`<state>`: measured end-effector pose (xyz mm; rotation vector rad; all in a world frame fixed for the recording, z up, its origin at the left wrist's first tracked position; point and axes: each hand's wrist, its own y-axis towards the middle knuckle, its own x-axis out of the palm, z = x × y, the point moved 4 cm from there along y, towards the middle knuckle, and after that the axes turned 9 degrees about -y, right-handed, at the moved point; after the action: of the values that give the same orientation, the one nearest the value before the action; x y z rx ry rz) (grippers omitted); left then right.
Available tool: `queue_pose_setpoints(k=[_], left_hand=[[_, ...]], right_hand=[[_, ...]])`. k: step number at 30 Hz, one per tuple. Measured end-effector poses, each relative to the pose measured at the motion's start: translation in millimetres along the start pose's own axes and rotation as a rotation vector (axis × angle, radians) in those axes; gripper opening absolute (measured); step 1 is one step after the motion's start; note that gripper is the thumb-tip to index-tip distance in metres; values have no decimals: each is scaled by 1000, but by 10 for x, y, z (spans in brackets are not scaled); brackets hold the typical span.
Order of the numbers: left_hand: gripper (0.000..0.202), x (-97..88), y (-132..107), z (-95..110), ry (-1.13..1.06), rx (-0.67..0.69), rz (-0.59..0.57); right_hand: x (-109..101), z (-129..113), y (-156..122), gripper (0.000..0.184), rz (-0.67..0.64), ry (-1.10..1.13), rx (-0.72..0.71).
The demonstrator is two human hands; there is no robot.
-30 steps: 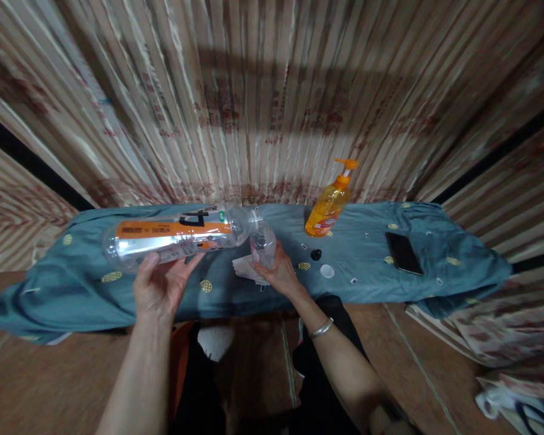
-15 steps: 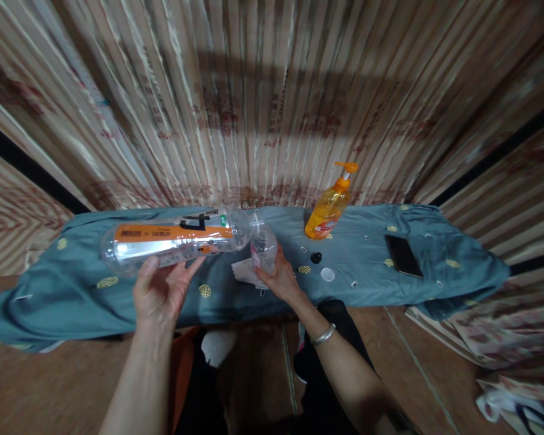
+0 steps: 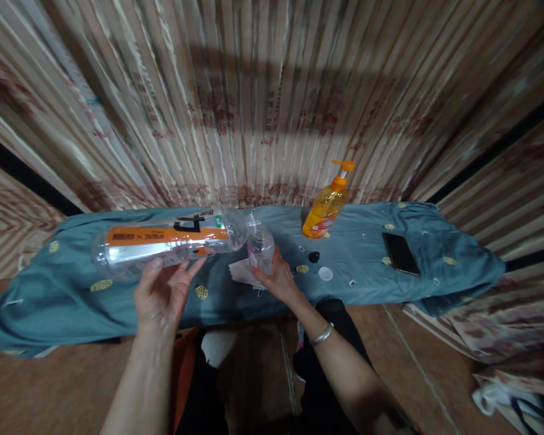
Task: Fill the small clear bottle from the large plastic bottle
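My left hand (image 3: 161,296) holds a large clear plastic bottle (image 3: 167,243) with an orange label, tipped on its side with its neck pointing right. The neck meets the mouth of a small clear bottle (image 3: 260,249), which my right hand (image 3: 278,279) grips upright on the blue cloth (image 3: 63,290). A silver bangle sits on my right wrist. Under the small bottle lies a white tissue (image 3: 241,272).
An orange pump bottle (image 3: 326,204) stands at the back of the cloth. A black cap (image 3: 314,257) and a white cap (image 3: 325,273) lie right of my hand. A black phone (image 3: 399,253) lies further right. Striped curtain hangs behind; bags lie on the floor at right.
Both hands keep their grips and the large bottle stays tipped against the small one. Only the view has shifted slightly.
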<state>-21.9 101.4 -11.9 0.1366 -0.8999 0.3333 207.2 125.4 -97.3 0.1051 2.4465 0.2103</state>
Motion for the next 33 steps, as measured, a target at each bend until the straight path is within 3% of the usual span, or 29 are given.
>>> queue_pose_setpoints(k=[5, 16, 24, 33], left_hand=[[32, -65, 10, -2, 20, 21, 92], [39, -46, -33, 77, 114, 88, 18], [40, -14, -45, 92, 168, 90, 96], [41, 51, -83, 108, 168, 84, 75]], right_hand=[[-3, -5, -2, 73, 2, 18, 5], [12, 6, -2, 73, -3, 28, -39], [8, -1, -4, 69, -6, 35, -36], [28, 57, 3, 77, 17, 25, -31]])
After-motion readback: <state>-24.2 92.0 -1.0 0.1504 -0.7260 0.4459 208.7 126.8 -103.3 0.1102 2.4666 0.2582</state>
